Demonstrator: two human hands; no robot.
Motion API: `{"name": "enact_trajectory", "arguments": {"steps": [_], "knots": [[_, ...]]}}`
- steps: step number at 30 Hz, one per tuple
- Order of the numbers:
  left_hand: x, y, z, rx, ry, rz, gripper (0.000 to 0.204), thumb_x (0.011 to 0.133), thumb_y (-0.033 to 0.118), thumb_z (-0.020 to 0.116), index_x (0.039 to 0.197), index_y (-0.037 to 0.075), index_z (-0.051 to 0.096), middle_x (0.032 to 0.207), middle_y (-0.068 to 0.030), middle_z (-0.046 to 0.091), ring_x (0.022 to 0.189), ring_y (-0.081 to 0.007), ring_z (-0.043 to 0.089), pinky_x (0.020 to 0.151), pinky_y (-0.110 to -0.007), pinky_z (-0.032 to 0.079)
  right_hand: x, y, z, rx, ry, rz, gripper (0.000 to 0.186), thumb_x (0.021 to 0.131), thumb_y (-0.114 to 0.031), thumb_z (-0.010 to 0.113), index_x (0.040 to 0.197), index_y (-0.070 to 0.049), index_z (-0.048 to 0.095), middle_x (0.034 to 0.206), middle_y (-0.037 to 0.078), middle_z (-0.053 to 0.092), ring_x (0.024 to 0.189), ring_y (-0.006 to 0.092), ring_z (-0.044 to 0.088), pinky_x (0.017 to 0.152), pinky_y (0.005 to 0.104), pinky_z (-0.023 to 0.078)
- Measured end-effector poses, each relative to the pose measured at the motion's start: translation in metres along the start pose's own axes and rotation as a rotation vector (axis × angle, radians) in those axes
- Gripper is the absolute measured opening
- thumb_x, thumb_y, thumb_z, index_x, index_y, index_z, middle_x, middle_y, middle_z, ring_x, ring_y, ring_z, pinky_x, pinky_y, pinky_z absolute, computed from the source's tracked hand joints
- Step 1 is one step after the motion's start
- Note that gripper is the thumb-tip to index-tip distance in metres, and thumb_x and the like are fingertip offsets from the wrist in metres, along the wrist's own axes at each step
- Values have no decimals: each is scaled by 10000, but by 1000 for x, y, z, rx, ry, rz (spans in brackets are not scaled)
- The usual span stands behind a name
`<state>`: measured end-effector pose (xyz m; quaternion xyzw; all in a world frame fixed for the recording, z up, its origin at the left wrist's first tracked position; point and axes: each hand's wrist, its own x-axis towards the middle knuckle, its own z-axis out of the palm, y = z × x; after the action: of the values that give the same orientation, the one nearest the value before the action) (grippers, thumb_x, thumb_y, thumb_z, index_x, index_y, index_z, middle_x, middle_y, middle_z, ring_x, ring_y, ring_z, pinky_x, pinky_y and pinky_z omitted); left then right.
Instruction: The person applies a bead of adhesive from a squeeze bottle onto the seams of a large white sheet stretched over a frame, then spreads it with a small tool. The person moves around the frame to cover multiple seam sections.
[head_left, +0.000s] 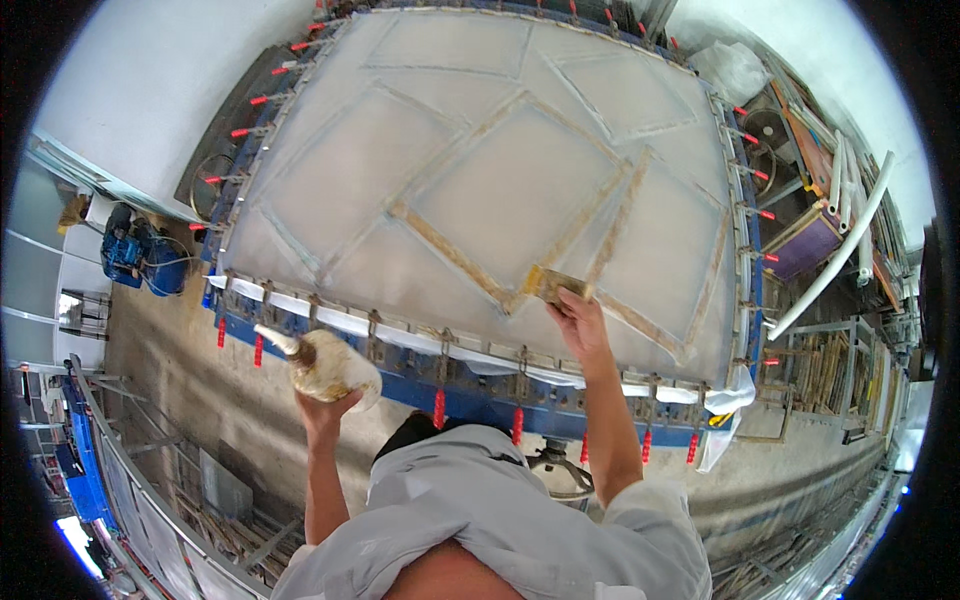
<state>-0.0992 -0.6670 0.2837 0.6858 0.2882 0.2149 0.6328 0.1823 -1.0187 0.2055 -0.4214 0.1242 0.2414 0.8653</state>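
A blue machine point(124, 252) stands on the floor to the left; 1 long curved white pipe point(850, 245), a purple box point(803, 245) and a clear bag point(727, 74) lie to the right. The left hand point(326, 405) grips 1 stained bottle point(345, 374), nozzle up and leftward, blocking part of the table's edge; its contents cannot be told. The right hand point(577, 322) grips 1 brush point(558, 290) at the near corner of the middle of 5 four-sided outlines point(450, 252) on the pale sheet point(525, 185). Along the near edge, 7 red handles point(439, 410) show.
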Motion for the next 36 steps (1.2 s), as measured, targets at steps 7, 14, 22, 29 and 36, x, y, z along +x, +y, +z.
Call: {"name": "enact_trajectory", "arguments": {"steps": [7, 14, 22, 29, 36], "knots": [[113, -16, 22, -20, -81, 84, 914, 598, 8, 933, 1381, 18, 462, 1286, -103, 615, 1161, -230, 624, 1017, -395, 528, -23, -49, 4, 71, 204, -228, 195, 911, -131, 733, 1076, -45, 679, 1006, 80, 735, 898, 186, 709, 800, 320, 609], [206, -83, 12, -73, -166, 102, 953, 594, 61, 963, 1387, 30, 435, 1275, -112, 610, 1177, -225, 609, 1026, -381, 511, 25, -73, 64, -43, 228, -326, 297, 929, -130, 707, 1189, -11, 625, 1101, 89, 694, 975, 185, 694, 820, 303, 606], [246, -91, -12, -476, -202, -474, 1079, 603, 10, 945, 1496, 123, 350, 1359, -108, 553, 1254, -228, 564, 1008, -454, 543, 204, -62, 163, -14, 138, -314, 317, 935, -121, 706, 1222, -25, 611, 1129, 86, 682, 1003, 191, 678, 856, 309, 585], [252, -133, -53, 196, -175, 22, 1118, 534, 173, 1006, 1460, 59, 390, 1321, -126, 585, 1196, -269, 604, 1027, -426, 524, 380, -64, 175, -233, 115, -448, 315, 906, -60, 734, 1198, -2, 629, 1144, 73, 673, 1012, 197, 661, 901, 333, 547], [240, -168, -63, 111, -185, -46, 1205, 524, 338, 1020, 1475, 67, 331, 1388, -166, 521, 1253, -319, 563, 1046, -459, 505, 482, -66, 148, -991, 162, -563, 261, 863, -53, 776, 1117, -21, 724, 970, 35, 731, 859, 119, 642, 791, 280, 513]]}}
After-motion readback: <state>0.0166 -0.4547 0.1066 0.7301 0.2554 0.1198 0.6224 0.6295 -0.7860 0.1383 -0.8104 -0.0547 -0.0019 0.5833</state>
